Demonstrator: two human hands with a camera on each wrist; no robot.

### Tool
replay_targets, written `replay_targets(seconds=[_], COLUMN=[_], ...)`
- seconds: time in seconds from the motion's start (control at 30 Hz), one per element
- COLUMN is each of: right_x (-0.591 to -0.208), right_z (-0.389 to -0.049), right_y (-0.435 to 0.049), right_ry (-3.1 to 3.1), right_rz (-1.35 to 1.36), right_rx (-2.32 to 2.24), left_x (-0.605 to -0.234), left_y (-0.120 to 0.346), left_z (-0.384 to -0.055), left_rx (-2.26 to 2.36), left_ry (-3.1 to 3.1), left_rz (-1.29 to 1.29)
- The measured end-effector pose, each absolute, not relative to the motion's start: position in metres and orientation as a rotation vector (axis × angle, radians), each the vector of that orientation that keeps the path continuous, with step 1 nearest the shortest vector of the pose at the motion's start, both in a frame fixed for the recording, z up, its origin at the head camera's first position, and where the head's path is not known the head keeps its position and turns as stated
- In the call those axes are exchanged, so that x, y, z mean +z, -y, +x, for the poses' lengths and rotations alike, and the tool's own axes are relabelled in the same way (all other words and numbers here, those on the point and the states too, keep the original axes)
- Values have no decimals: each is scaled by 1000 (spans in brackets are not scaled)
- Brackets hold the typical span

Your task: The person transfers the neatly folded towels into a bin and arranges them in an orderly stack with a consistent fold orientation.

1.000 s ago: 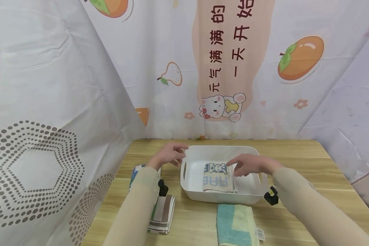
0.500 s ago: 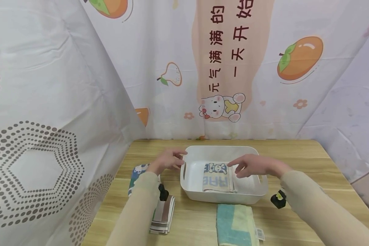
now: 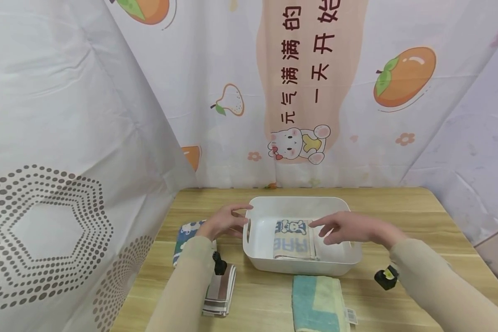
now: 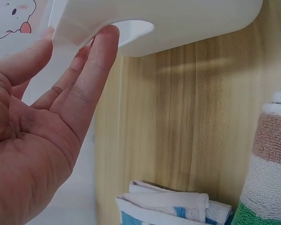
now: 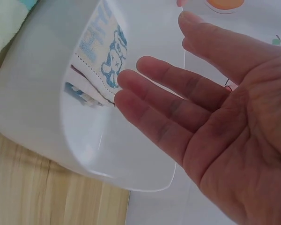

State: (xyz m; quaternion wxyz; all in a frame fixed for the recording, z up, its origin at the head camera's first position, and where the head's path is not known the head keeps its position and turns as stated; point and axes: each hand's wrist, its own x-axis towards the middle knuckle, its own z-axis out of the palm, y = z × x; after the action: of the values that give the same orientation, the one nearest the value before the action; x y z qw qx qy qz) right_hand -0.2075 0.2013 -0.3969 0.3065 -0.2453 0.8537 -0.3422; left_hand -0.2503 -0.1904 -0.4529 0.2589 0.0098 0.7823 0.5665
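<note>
A white plastic basket with handle cut-outs stands on the table. Inside it lies a folded beige and blue towel with a bear pattern. My left hand is at the basket's left end; its thumb and fingertips lie close against the rim beside the handle hole, fingers fairly straight, as the left wrist view shows. Over the basket's right end, my right hand hovers with its fingers loosely extended and nothing in them. The right wrist view shows those fingers in front of the basket's opening, palm toward the camera.
A folded teal and yellow towel with a tag lies in front of the basket. On the left are a folded brown-striped towel and a blue patterned towel. A printed curtain hangs behind the wooden table.
My left hand has come down slightly onto the basket's left rim. My right hand has drifted a little to the right, away from the towel. The basket stays about where it was.
</note>
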Motion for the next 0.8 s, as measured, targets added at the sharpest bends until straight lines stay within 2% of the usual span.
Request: replay_targets(seconds=[0.8], right_x=[-415], right_z=[-172], right_y=[-244], right_ry=[-2153], right_rz=[-764], right_rx=[-1149], left_x=[-454], left_y=[187], left_z=[-245], left_rx=[1570], left_ry=[-2122], left_rz=[-7])
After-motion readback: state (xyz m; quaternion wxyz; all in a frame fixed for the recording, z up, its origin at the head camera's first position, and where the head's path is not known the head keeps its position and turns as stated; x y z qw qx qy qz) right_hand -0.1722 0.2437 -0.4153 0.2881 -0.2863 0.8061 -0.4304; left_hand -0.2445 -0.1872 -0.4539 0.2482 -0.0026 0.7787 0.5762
